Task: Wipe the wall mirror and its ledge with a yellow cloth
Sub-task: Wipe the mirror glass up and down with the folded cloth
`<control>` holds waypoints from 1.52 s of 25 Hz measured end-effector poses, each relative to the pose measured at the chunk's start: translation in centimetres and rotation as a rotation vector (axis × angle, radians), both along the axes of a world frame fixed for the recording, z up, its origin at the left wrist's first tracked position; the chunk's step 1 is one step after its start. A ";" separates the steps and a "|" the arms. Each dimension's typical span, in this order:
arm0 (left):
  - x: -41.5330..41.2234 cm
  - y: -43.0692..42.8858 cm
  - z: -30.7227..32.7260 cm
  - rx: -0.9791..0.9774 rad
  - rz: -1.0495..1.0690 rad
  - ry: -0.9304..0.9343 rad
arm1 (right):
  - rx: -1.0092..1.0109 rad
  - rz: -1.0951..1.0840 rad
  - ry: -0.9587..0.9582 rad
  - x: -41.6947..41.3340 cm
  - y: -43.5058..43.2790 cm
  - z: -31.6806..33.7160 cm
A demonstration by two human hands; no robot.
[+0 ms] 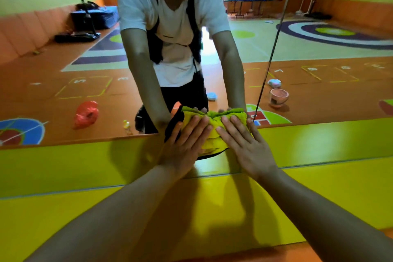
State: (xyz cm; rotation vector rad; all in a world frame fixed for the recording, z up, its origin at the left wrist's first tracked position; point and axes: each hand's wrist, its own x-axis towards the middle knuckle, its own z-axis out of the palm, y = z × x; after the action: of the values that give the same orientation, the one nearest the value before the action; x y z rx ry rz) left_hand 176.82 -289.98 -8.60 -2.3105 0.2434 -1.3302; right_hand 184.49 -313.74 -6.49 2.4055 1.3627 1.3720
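Both hands lay flat, fingers straight, pressing the bunched yellow cloth [212,132]: the left hand [182,144] on its left half, the right hand [244,144] on its right. The cloth sat on the ledge [85,166], hard against the mirror's [63,70] bottom edge. Wiping well probably called for even pressure, hugging that seam. The ledge ran bare toward both ends, so a slide either way looked possible.
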 end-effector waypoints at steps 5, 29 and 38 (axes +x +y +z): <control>-0.1 0.4 13.5 0.054 0.039 -0.023 | -0.012 0.002 -0.073 0.6 0.2 13.0; -0.1 2.1 73.5 0.207 0.090 -0.119 | 0.093 -0.030 -0.304 2.6 2.2 71.0; 1.2 1.7 89.6 0.136 0.074 -0.119 | 0.144 0.001 -0.267 3.8 2.3 86.6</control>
State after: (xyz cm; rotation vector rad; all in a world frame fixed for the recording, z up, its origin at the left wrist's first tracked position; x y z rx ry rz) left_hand 178.07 -288.32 80.99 -2.1001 0.2007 -1.3653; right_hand 188.25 -311.40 80.07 2.1984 1.2364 1.7714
